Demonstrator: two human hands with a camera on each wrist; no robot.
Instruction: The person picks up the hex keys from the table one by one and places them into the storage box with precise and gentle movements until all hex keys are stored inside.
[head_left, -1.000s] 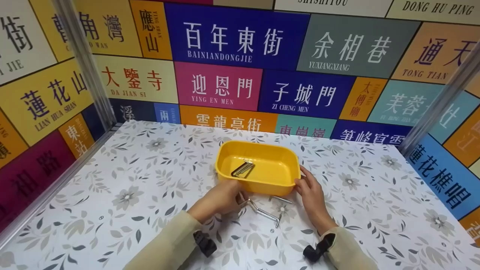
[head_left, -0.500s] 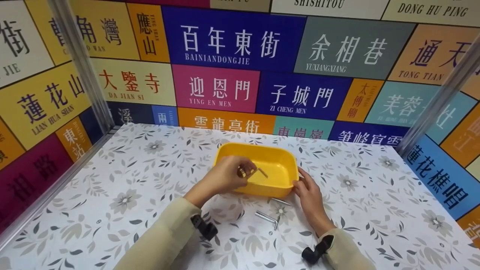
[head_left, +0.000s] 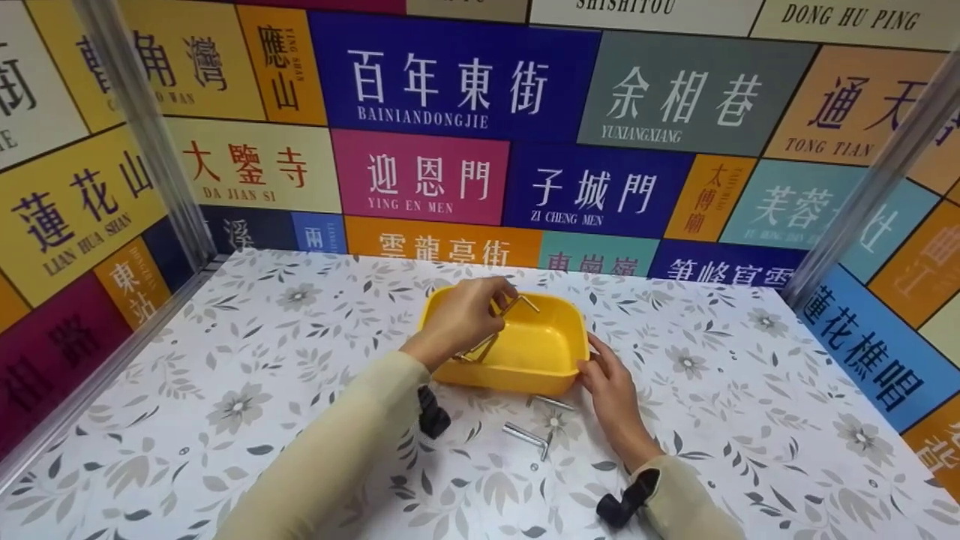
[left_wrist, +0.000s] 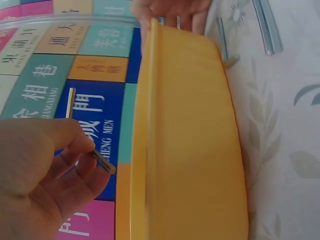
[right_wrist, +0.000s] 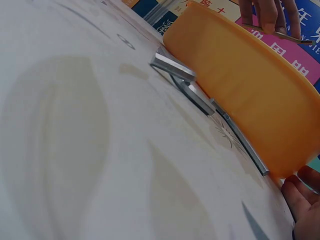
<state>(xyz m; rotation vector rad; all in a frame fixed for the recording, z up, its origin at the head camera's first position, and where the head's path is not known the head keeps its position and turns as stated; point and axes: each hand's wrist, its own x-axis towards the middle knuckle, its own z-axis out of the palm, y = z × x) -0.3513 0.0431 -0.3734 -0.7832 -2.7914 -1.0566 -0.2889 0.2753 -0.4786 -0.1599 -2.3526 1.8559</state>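
My left hand (head_left: 466, 313) is over the left half of a yellow plastic bin (head_left: 551, 341), pinching an L-shaped hex key (head_left: 528, 303) between thumb and fingers. The bent end of that hex key (left_wrist: 104, 163) sticks out past the fingertips in the left wrist view. Other hex keys (head_left: 474, 351) lie inside the bin, partly hidden under the hand. At the bin's right end, my right hand (head_left: 611, 390) holds its corner, thumb toward the front and fingers along the side. The right wrist view catches only part of this hand (right_wrist: 304, 202), low beside the bin.
In front of the bin, a thick hex key (head_left: 527, 433) and a second hex key (head_left: 553, 403) lie on the flower-patterned tabletop (head_left: 225, 465). Panels with street names (head_left: 450, 82) stand behind the table, with metal posts (head_left: 161, 150) at the corners.
My left hand has lifted a hex key from the table in front of the bin and carried it up and over the bin. The right hand stays at the bin's right end.
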